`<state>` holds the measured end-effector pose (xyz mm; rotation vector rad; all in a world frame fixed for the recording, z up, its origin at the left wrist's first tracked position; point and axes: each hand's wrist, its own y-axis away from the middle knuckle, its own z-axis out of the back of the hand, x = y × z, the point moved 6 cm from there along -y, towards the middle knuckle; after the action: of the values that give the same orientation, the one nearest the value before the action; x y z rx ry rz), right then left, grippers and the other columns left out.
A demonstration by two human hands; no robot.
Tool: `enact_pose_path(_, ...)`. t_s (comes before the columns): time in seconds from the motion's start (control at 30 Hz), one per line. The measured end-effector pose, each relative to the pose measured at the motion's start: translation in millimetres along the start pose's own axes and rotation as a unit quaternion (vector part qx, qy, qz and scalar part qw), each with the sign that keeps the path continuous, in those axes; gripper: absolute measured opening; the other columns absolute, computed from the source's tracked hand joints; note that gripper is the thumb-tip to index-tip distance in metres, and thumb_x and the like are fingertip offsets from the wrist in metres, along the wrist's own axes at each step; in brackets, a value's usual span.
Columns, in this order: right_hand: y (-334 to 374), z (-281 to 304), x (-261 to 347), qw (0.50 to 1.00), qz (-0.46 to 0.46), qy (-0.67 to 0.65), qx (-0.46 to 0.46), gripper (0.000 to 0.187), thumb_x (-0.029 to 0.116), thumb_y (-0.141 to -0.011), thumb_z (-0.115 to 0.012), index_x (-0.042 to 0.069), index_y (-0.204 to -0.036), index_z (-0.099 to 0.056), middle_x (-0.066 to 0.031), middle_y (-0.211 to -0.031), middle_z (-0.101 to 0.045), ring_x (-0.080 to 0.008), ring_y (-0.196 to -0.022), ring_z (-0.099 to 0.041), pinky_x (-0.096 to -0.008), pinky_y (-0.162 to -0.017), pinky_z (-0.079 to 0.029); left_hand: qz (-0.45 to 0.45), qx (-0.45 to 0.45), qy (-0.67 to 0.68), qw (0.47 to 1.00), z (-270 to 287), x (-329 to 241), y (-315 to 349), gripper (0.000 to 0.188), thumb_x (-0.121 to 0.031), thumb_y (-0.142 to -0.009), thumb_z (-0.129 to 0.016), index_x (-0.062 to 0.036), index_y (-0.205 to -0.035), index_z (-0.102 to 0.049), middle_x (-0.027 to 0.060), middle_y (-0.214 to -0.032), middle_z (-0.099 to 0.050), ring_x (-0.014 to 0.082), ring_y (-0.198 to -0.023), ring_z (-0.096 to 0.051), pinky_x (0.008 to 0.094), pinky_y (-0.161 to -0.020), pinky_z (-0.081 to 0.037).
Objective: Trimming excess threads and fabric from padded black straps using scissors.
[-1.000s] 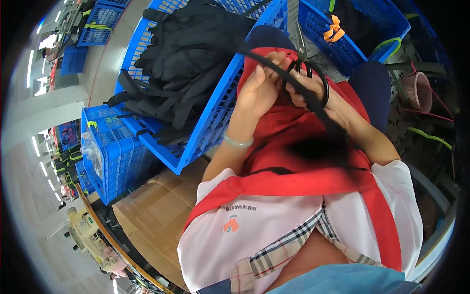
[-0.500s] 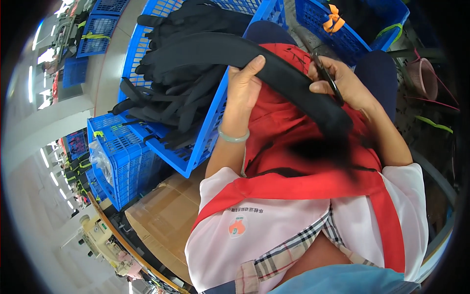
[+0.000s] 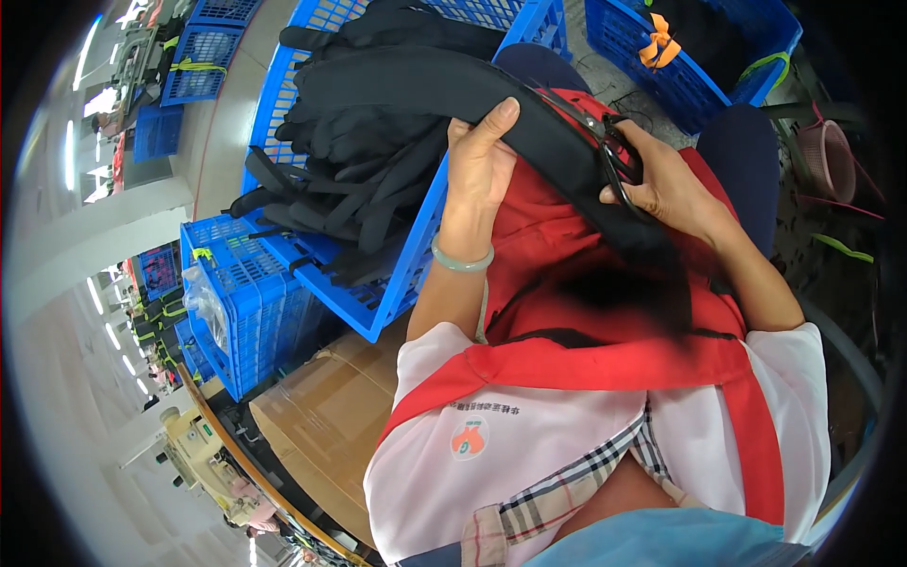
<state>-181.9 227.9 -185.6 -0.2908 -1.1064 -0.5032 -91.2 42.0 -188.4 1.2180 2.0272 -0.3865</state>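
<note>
A long, curved black fabric strip (image 3: 557, 163) runs from the crate across my lap. My left hand (image 3: 484, 156) is closed on it near its middle, thumb on top. In my right hand (image 3: 666, 184) is a pair of dark-handled scissors (image 3: 612, 165), fingers in the handles. Their blades point toward the upper left, along the strip's right edge; whether they touch the fabric I cannot tell. The strip's near end hangs over my red apron (image 3: 539, 236), and a dark blur hides part of it. Several similar black strips (image 3: 368, 180) lie heaped in the blue crate (image 3: 416, 250).
Another blue crate (image 3: 652, 94) with an orange ribbon stands at the upper right, near a pink basket (image 3: 827, 161). Stacked blue crates (image 3: 250, 302) and a cardboard box (image 3: 331, 406) are on my left. Beyond them stands a sewing machine (image 3: 194, 449).
My right hand has turned the scissors and brought their blades against or close to the strip's right edge. My left hand keeps its hold on the strip. The whole view has shifted slightly.
</note>
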Motion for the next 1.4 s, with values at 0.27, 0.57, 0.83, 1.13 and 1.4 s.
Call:
enact_pose_path(0.27, -1.7, 2.6, 9.3, 0.998, -0.015, 0.050, 0.036, 0.075, 0.049, -0.072, -0.078, -0.003, -0.118, -0.050, -0.0211, -0.076, -0.056, -0.0376, -0.074, -0.058, -0.0415, -0.070, -0.044, -0.006, 0.026, -0.003, 1.000, -2.0, 3.0, -3.3, 0.023, 0.001, -0.084, -0.068, -0.0057, -0.105, -0.064, 0.0056, -0.099, -0.067, 0.0192, -0.094, -0.065, 0.0359, -0.090, -0.052)
enact_pose_path(0.57, -2.6, 0.1, 4.3, 0.998, -0.006, 0.050, 0.027, 0.065, 0.046, -0.077, -0.076, -0.004, -0.110, -0.053, -0.0194, -0.065, -0.050, -0.0279, -0.060, -0.054, -0.0385, -0.058, -0.041, -0.010, 0.038, -0.009, 0.999, -7.2, 8.4, -0.4, 0.025, 0.001, -0.083, -0.069, -0.0056, -0.107, -0.063, 0.0063, -0.100, -0.067, 0.0192, -0.094, -0.065, 0.0361, -0.090, -0.052)
enact_pose_path(0.83, -8.3, 0.7, 3.2, 0.999, -0.021, 0.028, 0.027, 0.061, 0.044, -0.077, -0.076, -0.005, -0.107, -0.056, -0.0169, -0.062, -0.048, -0.0248, -0.057, -0.048, -0.0377, -0.057, -0.040, -0.017, 0.053, -0.026, 0.998, -11.6, 9.1, 2.3, 0.024, 0.003, -0.084, -0.068, -0.0047, -0.106, -0.063, 0.0065, -0.100, -0.067, 0.0185, -0.095, -0.065, 0.0354, -0.090, -0.053)
enact_pose_path(1.13, -16.3, 4.6, 14.6, 0.998, -0.037, 0.029, 0.031, 0.060, 0.044, -0.077, -0.077, -0.004, -0.108, -0.057, -0.0159, -0.060, -0.046, -0.0235, -0.053, -0.043, -0.0372, -0.053, -0.038, -0.043, 0.056, -0.049, 0.996, -18.2, 6.5, 5.1, 0.020, 0.002, -0.083, -0.070, -0.0017, -0.102, -0.065, 0.0053, -0.098, -0.068, 0.0151, -0.090, -0.064, 0.0291, -0.084, -0.051)
enact_pose_path(1.4, -19.0, 5.3, 15.4, 0.999, 0.015, 0.045, -0.026, 0.061, 0.046, -0.078, -0.075, -0.002, -0.109, -0.055, -0.0160, -0.060, -0.046, -0.0247, -0.052, -0.043, -0.0361, -0.051, -0.037, -0.061, 0.058, -0.030, 0.996, -29.5, -19.1, -7.8, 0.029, 0.004, -0.082, -0.070, -0.0047, -0.108, -0.062, 0.0049, -0.101, -0.065, 0.0171, -0.094, -0.064, 0.0346, -0.092, -0.051)
